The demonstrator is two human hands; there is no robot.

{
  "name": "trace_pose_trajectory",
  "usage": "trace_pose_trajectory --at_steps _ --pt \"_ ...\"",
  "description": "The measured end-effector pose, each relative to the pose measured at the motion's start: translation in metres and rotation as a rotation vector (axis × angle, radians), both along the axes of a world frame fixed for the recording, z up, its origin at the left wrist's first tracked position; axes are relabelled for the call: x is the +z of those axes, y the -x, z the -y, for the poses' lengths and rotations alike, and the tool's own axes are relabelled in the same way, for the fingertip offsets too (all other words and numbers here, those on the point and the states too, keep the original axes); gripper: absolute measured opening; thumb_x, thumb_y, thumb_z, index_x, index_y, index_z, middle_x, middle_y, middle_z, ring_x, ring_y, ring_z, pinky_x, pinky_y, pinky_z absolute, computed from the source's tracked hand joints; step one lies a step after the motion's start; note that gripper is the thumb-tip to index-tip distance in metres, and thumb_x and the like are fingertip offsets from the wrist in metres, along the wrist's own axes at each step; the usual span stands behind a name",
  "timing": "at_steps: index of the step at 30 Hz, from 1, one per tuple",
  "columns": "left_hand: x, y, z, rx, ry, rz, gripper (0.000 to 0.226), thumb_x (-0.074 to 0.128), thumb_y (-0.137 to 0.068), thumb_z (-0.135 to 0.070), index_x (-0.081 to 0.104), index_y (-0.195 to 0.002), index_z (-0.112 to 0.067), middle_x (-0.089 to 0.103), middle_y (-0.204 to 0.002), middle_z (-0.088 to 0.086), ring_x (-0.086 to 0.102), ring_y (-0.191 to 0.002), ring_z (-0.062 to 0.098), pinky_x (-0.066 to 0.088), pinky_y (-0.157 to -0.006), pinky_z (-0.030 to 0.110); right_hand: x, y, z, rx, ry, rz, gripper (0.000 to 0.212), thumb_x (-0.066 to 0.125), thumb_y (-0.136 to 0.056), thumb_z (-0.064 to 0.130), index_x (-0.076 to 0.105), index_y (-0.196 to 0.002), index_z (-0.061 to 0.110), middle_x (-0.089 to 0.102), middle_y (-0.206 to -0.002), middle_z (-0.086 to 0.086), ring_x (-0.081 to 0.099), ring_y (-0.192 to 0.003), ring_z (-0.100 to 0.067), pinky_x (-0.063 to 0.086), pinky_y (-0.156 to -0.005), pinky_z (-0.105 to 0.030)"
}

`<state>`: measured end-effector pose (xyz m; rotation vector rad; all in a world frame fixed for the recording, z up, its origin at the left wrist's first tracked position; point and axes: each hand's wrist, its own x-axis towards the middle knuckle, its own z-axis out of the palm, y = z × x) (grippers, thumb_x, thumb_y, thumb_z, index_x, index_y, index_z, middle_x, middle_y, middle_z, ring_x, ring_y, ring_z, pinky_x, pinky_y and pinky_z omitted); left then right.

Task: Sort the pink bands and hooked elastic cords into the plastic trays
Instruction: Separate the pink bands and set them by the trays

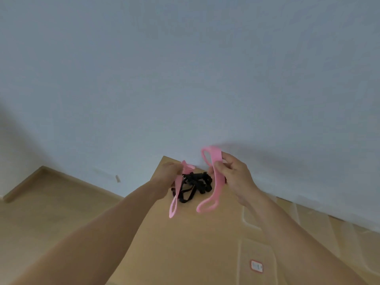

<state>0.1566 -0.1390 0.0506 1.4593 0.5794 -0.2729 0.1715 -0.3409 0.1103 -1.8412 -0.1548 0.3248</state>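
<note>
Wall (185, 68): pale, plain, rising directly behind the cord pile and filling most of the view
Cardboard top (185, 243): brown flat surface under the cord pile, running from it toward the person
Floor (41, 212): wooden, to the left of the cord pile and lower than it
Right hand (234, 173): raised at the right edge of the cord pile, thumb and curled fingers gripping one pink band near its middle
Left hand (171, 171): raised at the left edge of the cord pile, fingers curled, pinching a second pink band near its upper end
Cord pile (197, 184): black elastic cords in a tangle, lying on the cardboard close to the wall; hooks too small to make out
Right pink band (219, 188): hangs with long axis up-down, one loop above the cord pile, one loop below it
Left pink band (178, 183): hangs up-down across the left side of the cord pile, loop at the low end
Label (256, 265): small white sticker, well nearer the person than the cord pile
Trays: not in view
Pile and hands: the cord pile lies between both hands and under them, about equally near to each, so I judge both bands must first go to a tray outside the view
</note>
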Motion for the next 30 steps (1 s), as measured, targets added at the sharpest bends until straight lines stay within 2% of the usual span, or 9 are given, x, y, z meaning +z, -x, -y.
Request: trace_pose_trajectory --at_steps 3,6,9,13,16,19,23,26,30 --pt "0.048 0.001 0.005 -0.118 0.184 0.108 0.026 0.056 -0.066 -0.018 0.060 -0.084 0.001 0.057 -0.077 0.014 0.058 -0.069 0.027 0.048 -0.067 0.040 0.015 -0.004 0.003 -0.033 0.023 0.043 0.021 0.051 -0.100 0.029 0.071 -0.101 0.036 0.071 -0.075 0.006 0.067 -0.068 -0.010 0.052 -0.062 -0.025" --pt "0.083 -0.002 0.008 -0.183 0.232 0.136 0.014 0.059 -0.074 -0.017 0.058 -0.075 -0.004 0.052 -0.071 0.010 0.052 -0.060 0.025 0.044 -0.064 0.034 0.030 -0.007 0.006 -0.079 0.012 0.036 0.013 0.061 -0.092 0.029 0.073 -0.088 0.030 0.066 -0.074 0.008 0.059 -0.066 -0.009 0.049 -0.065 -0.024" --pt "0.107 -0.003 0.007 -0.256 0.193 0.085 0.010 0.061 -0.090 -0.010 0.059 -0.081 -0.004 0.049 -0.065 0.006 0.045 -0.053 0.018 0.040 -0.058 0.028 0.046 -0.003 0.013 0.008 0.025 -0.006 0.036 0.056 -0.086 0.004 0.070 -0.111 0.026 0.069 -0.105 0.004 0.062 -0.090 -0.016 0.049 -0.077 -0.028" --pt "0.124 0.003 0.012 -0.327 0.012 0.066 0.016 0.049 -0.089 0.003 0.051 -0.075 -0.003 0.054 -0.067 0.014 0.057 -0.056 0.022 0.043 -0.056 0.030 0.061 0.006 0.025 0.037 0.041 0.086 0.044 0.058 -0.085 -0.006 0.071 -0.117 0.022 0.072 -0.103 0.002 0.065 -0.090 -0.012 0.053 -0.078 -0.022" --pt "0.132 0.008 0.015 -0.374 -0.038 0.122 0.015 0.043 -0.092 0.005 0.054 -0.095 -0.005 0.069 -0.093 0.025 0.070 -0.072 0.026 0.058 -0.070 0.032 0.065 0.008 0.029 -0.050 0.049 0.119 0.026 0.067 -0.086 -0.003 0.073 -0.102 0.017 0.075 -0.095 0.003 0.071 -0.089 -0.015 0.056 -0.073 -0.020" --pt "0.139 0.011 0.014 -0.430 -0.103 0.199 0.037 0.048 -0.097 0.001 0.048 -0.132 -0.010 0.072 -0.108 0.016 0.072 -0.080 0.021 0.057 -0.068 0.025 0.072 0.010 0.030 -0.097 0.082 0.161 0.017 0.068 -0.089 0.006 0.072 -0.092 0.022 0.074 -0.090 0.003 0.070 -0.082 -0.015 0.057 -0.072 -0.027" --pt "0.148 0.012 0.011 -0.386 -0.147 0.342 0.040 0.047 -0.093 0.009 0.054 -0.130 -0.004 0.069 -0.114 0.013 0.071 -0.072 0.017 0.055 -0.063 0.023 0.081 0.019 0.034 -0.086 0.162 0.229 0.018 0.064 -0.092 0.016 0.073 -0.084 0.029 0.074 -0.079 0.014 0.067 -0.069 -0.001 0.048 -0.059 -0.015" --pt "0.154 0.014 0.011 -0.361 -0.118 0.414 0.047 0.045 -0.087 0.017 0.059 -0.125 -0.007 0.063 -0.119 0.014 0.071 -0.072 0.021 0.056 -0.064 0.024 0.087 0.024 0.038 -0.129 0.126 0.269 0.014 0.071 -0.089 0.020 0.072 -0.078 0.028 0.071 -0.085 0.011 0.066 -0.080 -0.009 0.049 -0.065 -0.016" --pt "0.158 0.015 0.016 -0.433 -0.292 0.510 0.056 0.054 -0.086 0.011 0.057 -0.133 -0.019 0.068 -0.108 0.002 0.068 -0.086 0.008 0.052 -0.070 0.013 0.092 0.028 0.044 -0.171 0.050 0.322 0.003 0.071 -0.089 0.028 0.073 -0.087 0.029 0.050 -0.127 0.024 0.049 -0.117 0.002 0.037 -0.092 -0.019"
